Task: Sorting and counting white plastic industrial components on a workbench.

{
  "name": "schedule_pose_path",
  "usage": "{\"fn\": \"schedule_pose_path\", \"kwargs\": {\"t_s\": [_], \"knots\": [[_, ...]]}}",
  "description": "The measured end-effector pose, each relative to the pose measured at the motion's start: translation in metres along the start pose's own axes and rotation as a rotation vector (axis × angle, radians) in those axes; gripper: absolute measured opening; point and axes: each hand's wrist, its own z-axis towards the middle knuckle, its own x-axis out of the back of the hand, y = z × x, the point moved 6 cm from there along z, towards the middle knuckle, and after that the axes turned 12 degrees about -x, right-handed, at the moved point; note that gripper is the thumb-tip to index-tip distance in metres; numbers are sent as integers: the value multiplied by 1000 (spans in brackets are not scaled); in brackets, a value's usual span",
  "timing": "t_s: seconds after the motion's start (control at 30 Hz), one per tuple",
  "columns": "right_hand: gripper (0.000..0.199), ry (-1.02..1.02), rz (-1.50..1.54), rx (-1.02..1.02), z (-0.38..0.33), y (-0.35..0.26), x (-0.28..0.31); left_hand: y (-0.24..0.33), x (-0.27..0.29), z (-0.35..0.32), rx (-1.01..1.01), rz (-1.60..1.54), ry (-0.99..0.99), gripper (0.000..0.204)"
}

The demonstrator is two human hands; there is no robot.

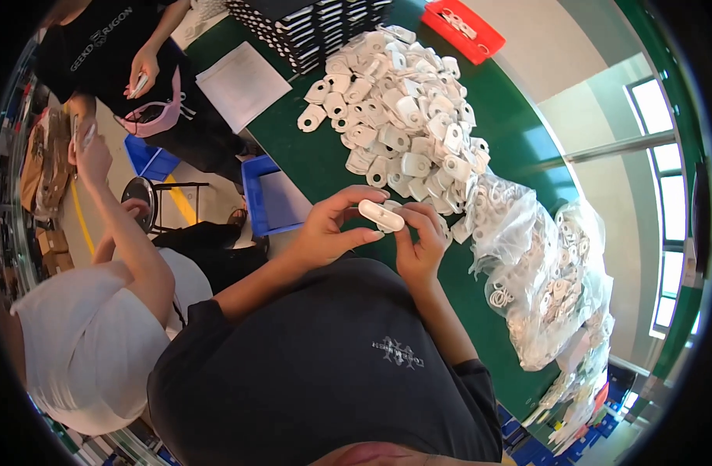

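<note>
Between my two hands, in front of my chest, is a small white plastic part [381,216], rounded at its ends with a raised rim. My left hand [342,224] pinches its left side between thumb and fingers. On the other side, my right hand [421,237] has its fingers closed on the right end of the same part. Just beyond my hands lies a large heap of white plastic pieces [406,113], many with a round hole. What lies under my fingertips is hidden.
The green table [294,151] carries clear plastic bags [527,256] of white pieces on the right. Black crates [301,31], a paper sheet [243,85] and a red tray [464,29] lie farther off. Blue bins [274,194] and two people [99,326] are at the left.
</note>
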Motion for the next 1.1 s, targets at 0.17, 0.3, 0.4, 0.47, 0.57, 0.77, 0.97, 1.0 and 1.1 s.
{"fn": "schedule_pose_path", "kwargs": {"t_s": [0.17, 0.3, 0.4, 0.47, 0.57, 0.77, 0.97, 1.0, 1.1], "knots": [[9, -66, 1, -27, 0, 1, -13, 4, 3, 2, -82, 98, -18, 37], [7, -167, 58, -27, -4, 6, -27, 3, 1, 0, -12, -90, 10, 23], [7, -205, 60, -32, -6, 12, -31, -1, 1, -2, 44, -196, 19, 20], [8, -209, 44, -23, -7, 14, -33, -7, 3, -5, 104, -269, 31, 17], [8, -243, 42, -57, -8, 17, -36, -11, 6, -8, 134, -322, 47, 16], [9, -235, 106, -144, -9, 19, -39, -12, 7, -10, 136, -291, 49, 17], [8, -236, 105, -131, -9, 21, -38, -12, 6, -7, 100, -306, 15, 18], [8, -247, 106, -126, -10, 21, -39, -13, 6, -6, 98, -306, 16, 18], [8, -236, 105, -104, -8, 21, -38, -15, 6, -5, 105, -311, 8, 20]]}}
